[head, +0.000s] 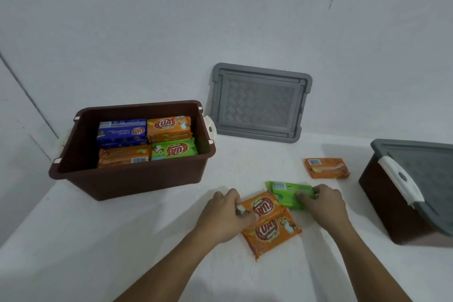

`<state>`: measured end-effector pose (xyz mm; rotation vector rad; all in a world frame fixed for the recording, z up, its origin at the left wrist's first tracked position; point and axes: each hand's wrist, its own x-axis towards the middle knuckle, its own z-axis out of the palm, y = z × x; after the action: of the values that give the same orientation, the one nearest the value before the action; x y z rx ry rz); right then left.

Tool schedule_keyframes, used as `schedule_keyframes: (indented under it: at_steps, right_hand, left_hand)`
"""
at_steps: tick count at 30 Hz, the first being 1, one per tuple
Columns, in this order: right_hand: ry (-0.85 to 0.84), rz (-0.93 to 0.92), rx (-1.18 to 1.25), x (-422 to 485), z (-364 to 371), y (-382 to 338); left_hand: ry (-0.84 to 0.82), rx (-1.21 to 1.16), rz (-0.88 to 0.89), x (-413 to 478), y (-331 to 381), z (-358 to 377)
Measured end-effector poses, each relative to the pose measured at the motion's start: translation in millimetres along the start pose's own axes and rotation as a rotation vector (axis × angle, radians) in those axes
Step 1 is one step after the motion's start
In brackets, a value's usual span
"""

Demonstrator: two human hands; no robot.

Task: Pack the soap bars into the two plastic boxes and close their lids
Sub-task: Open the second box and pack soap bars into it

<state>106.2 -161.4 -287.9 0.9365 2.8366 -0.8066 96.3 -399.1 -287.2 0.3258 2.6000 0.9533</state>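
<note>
On matte white, hands [226, 213] grip glossy soap bars [263, 208].

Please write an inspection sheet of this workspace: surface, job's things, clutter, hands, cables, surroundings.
Surface: white table.
Job's things: open brown box holds soap bars; loose grey lid leans on wall; second box has its lid on; loose orange bar lies apart; two orange bars and a green bar near the hands.
Clutter: nothing seen.
Hands: left hand on upper orange bar; right hand on green bar.
Cables: nothing seen.
Surroundings: white wall.
</note>
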Motion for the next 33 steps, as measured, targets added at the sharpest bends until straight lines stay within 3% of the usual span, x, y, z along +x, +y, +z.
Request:
schedule_keyframes:
  at_steps: [3,9,12,18,23,29,33]
  right_hand:
    - [0.007,0.013,0.123,-1.9,3.7,0.0]
    - [-0.149,0.023,0.761,-9.7,-12.1,-16.9]
    - [-0.206,-0.022,0.836,-9.2,-18.4,-28.2]
    - [-0.198,-0.151,0.900,-6.0,-42.2,-55.3]
    - [-0.290,-0.337,0.975,-11.7,-66.2,-107.2]
    - [-0.399,-0.468,0.967,-18.9,-53.2,-186.4]
    - [-0.395,-0.552,0.779,-25.2,-26.2,-231.8]
  left_hand:
    - [0.023,-0.154,0.028,-4.5,-0.9,5.7]
    - [0.178,-0.641,0.019,-12.3,1.4,10.0]
    - [0.263,-0.741,0.041,-15.4,7.4,2.4]
    - [0.421,-0.699,0.160,-28.9,12.8,-37.8]
    - [0.601,-0.744,0.232,-45.7,12.0,-99.5]
    - [0.737,-0.667,0.144,-43.5,-30.6,-171.7]
    - [0.728,-0.397,0.021,-33.2,-62.7,-207.0]
